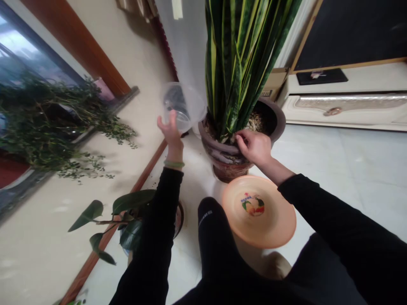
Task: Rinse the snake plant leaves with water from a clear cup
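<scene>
A tall snake plant (238, 72) with yellow-edged leaves stands in a dark brown round pot (222, 150). My left hand (173, 133) grips a clear plastic tub (193, 103), tilted, to the left of the plant; the tub is slightly blurred. At the pot's near rim my right hand (256, 146) reaches to the base of the leaves, thumb and fingers pinched together. What lies between those fingertips, if anything, is too small to tell. Pale, chip-like soil cover (254, 122) shows in the pot behind that hand. Below it, an orange basin (276, 220) with a fruit picture rests on the floor.
A broad-leaved potted plant (136, 201) stands under my left forearm, by the wall. Trailing plants (41, 123) fill the windowsill at left. A white drawer cabinet (356, 108) and a cardboard box (276, 82) stand behind the pot. My knee (211, 228) is beside the basin.
</scene>
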Tool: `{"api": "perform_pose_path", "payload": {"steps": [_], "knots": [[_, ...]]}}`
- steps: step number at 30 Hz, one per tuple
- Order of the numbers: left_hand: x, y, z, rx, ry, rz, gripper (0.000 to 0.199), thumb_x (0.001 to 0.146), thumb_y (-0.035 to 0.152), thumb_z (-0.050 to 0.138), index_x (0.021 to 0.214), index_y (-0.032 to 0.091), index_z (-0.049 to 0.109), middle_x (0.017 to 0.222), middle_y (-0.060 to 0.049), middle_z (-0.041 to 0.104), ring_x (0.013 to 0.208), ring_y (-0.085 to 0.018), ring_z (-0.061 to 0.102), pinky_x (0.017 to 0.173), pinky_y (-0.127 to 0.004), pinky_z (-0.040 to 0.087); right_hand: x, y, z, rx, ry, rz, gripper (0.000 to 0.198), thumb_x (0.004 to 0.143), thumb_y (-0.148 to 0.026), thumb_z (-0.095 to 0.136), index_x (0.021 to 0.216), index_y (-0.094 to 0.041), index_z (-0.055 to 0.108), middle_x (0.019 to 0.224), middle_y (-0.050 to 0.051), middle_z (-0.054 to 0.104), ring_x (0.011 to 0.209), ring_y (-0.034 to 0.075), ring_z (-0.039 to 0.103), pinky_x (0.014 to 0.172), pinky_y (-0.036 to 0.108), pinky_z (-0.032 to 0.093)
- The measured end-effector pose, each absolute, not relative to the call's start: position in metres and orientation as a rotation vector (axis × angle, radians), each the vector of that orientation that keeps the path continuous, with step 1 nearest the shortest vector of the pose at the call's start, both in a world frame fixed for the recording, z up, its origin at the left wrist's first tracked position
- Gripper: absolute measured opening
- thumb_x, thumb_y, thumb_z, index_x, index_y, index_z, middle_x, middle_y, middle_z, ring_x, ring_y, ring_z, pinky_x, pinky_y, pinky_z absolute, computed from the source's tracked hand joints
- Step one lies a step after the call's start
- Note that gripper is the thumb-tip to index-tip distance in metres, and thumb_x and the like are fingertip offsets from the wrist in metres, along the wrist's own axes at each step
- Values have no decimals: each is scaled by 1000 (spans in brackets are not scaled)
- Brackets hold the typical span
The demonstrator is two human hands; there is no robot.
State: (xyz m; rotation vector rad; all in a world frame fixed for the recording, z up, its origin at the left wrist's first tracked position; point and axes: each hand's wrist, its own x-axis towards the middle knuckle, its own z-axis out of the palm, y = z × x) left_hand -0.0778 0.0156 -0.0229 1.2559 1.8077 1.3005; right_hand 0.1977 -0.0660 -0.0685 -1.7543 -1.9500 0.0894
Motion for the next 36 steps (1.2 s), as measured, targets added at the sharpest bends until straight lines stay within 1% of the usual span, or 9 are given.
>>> {"api": "perform_pose_path", "payload": {"steps": [3, 6, 10, 14, 19, 25, 29, 33, 36], "knots": [[-91, -52, -37, 698, 1598, 1278, 67, 111, 52, 7, 177, 41, 9, 180, -4, 41, 157, -19, 56, 107, -40, 67, 203, -67, -63, -1743, -1973, 192, 46, 113, -43, 40, 121, -21, 80, 109, 11, 84, 101, 27, 76, 85, 35, 48], [-94, -128, -76, 610, 1507, 1188, 69, 106, 68, 10, 172, 52, 24, 165, -3, 58, 155, -21, 58, 111, -47, 65, 208, -66, -59, -1691, -2000, 300, 56, 117, -51, 31, 126, -19, 76, 115, 10, 83, 108, 26, 75, 93, 36, 49], [-66, -228, -154, 396, 1275, 1179, 75, 85, 78, 70, 148, 38, 56, 139, -9, 68, 136, -33, 65, 106, -56, 63, 208, -65, -52, -1699, -2037, 346, 54, 115, -60, 33, 115, -28, 76, 109, 6, 83, 103, 27, 73, 91, 39, 50], [-10, -289, -221, 596, 1421, 952, 84, 72, 61, 93, 143, 34, 57, 152, -12, 58, 147, -35, 56, 123, -55, 49, 204, -70, -41, -1781, -2145, 292, 54, 115, -60, 31, 117, -30, 76, 115, 7, 82, 109, 30, 74, 93, 43, 49], [64, -292, -271, 975, 1638, 585, 93, 64, 40, 103, 145, 30, 59, 167, -19, 42, 166, -44, 30, 136, -61, 27, 204, -71, -39, -1795, -2264, 192, 59, 117, -57, 31, 129, -23, 78, 121, 11, 82, 118, 34, 76, 96, 46, 53], [115, -280, -302, 1037, 1572, 470, 84, 66, 23, 101, 141, 23, 64, 176, -24, 28, 172, -46, 12, 133, -55, 24, 206, -71, -34, -1757, -2315, 256, 60, 118, -55, 33, 136, -16, 75, 127, 9, 80, 129, 37, 74, 109, 49, 53], [127, -279, -308, 911, 1556, 434, 82, 66, 20, 100, 140, 24, 64, 179, -20, 23, 174, -44, 2, 133, -53, 25, 205, -70, -27, -1777, -2384, 284, 66, 118, -56, 24, 148, -16, 68, 133, 6, 76, 136, 36, 70, 115, 48, 50], [135, -283, -308, 745, 1563, 425, 87, 67, 15, 100, 145, 24, 63, 179, -19, 24, 174, -42, 1, 133, -49, 27, 206, -68, -26, -1762, -2413, 309, 71, 117, -58, 18, 156, -18, 63, 136, 4, 73, 139, 34, 67, 119, 48, 47], [138, -286, -306, 643, 1561, 438, 75, 81, 23, 96, 148, 22, 64, 175, -19, 35, 171, -41, 15, 131, -49, 31, 208, -67, -26, -1741, -2410, 335, 71, 116, -58, 18, 158, -20, 61, 136, 2, 73, 140, 31, 67, 119, 47, 46]]}}
